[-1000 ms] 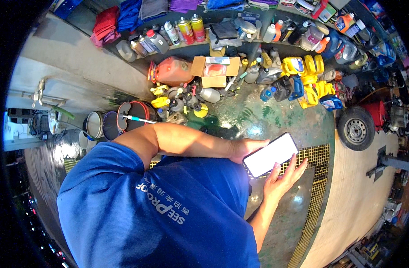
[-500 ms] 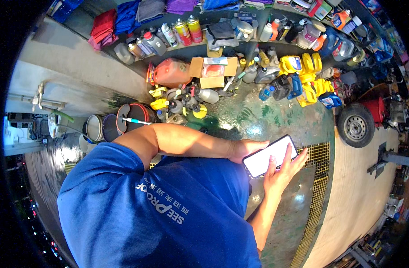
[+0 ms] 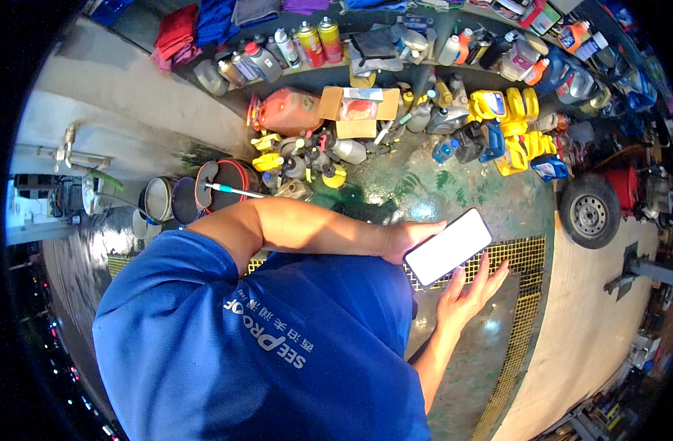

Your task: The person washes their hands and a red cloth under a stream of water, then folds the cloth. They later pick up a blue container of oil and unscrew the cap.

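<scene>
My left hand (image 3: 404, 241) grips one end of a smartphone (image 3: 450, 247), its thumb along the phone's upper edge. The phone is held tilted, and its screen glows plain white. Just beside the phone's lower right edge is my right hand (image 3: 465, 298), with its fingers spread and nothing in it. Its fingertips appear slightly apart from the screen.
Ahead are spray bottles, yellow jugs (image 3: 488, 105), a red canister (image 3: 291, 110) and an open cardboard box (image 3: 356, 128). Shelves of bottles and cloths stand behind. Buckets (image 3: 159, 198) are at left, a wheel (image 3: 590, 212) at right. Yellow grating (image 3: 526, 257) crosses the wet floor.
My right hand has drawn back from the screen toward the lower right, where its fingers had been over it. The phone has shifted slightly up and right in view, still in my left hand.
</scene>
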### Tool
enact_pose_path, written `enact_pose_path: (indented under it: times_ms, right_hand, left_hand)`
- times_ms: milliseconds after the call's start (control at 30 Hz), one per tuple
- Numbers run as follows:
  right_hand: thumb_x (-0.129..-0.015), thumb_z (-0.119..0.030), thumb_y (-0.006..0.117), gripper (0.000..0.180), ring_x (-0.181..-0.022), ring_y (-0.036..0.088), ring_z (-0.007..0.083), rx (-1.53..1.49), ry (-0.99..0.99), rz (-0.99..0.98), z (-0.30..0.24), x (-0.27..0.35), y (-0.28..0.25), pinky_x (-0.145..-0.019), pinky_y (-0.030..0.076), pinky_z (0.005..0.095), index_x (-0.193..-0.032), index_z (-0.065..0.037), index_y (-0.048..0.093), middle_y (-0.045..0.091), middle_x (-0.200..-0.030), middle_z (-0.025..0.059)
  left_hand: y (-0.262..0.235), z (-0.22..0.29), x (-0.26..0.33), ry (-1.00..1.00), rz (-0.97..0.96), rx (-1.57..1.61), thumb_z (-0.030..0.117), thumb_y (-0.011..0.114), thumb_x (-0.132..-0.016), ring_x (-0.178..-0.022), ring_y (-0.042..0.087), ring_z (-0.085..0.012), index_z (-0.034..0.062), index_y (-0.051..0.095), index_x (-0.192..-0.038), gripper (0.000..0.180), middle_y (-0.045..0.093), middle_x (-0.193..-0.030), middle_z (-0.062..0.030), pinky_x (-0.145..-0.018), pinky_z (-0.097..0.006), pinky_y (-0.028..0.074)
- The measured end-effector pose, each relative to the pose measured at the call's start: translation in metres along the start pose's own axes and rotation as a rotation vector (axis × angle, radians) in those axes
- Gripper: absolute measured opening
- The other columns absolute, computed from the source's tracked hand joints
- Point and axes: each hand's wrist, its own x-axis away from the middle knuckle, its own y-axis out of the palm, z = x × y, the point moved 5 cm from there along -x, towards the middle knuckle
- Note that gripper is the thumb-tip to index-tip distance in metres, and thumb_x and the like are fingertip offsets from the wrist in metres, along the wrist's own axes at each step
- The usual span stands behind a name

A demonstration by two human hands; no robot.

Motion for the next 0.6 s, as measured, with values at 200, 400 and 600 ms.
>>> enact_pose_path:
  times_ms: [200,400,600]
  right_hand:
    - [-0.092,-0.024,0.06,0.047,-0.139,0.024,0.0446,-0.017,0.006,-0.036,0.001,0.024,0.002,-0.111,0.022,0.054,-0.134,-0.004,0.05,0.026,-0.149,0.0278]
    - [-0.09,-0.028,0.062,0.044,-0.139,0.024,0.0451,-0.087,-0.066,-0.066,-0.005,0.037,0.003,-0.11,0.023,0.055,-0.127,-0.006,0.056,0.028,-0.149,0.0266]
    - [-0.089,-0.037,0.061,0.038,-0.137,0.023,0.0488,-0.099,-0.157,-0.17,-0.009,0.041,0.004,-0.109,0.023,0.0583,-0.117,-0.011,0.063,0.029,-0.149,0.0261]
  left_hand:
    - [-0.009,-0.002,-0.004,-0.014,0.023,-0.028,0.045,0.031,-0.102,-0.107,0.062,-0.0231,0.0039,0.048,-0.135,0.056,0.061,-0.123,-0.0119,-0.094,-0.039,0.049]
    - [-0.007,0.0,-0.007,-0.003,0.045,-0.034,0.048,0.031,-0.101,-0.105,0.062,-0.0235,0.0052,0.05,-0.133,0.057,0.061,-0.122,-0.0116,-0.092,-0.039,0.049]
    - [-0.006,0.0,-0.008,-0.011,0.03,-0.02,0.049,0.032,-0.101,-0.104,0.062,-0.0242,0.0053,0.05,-0.132,0.057,0.062,-0.121,-0.0117,-0.091,-0.04,0.05]
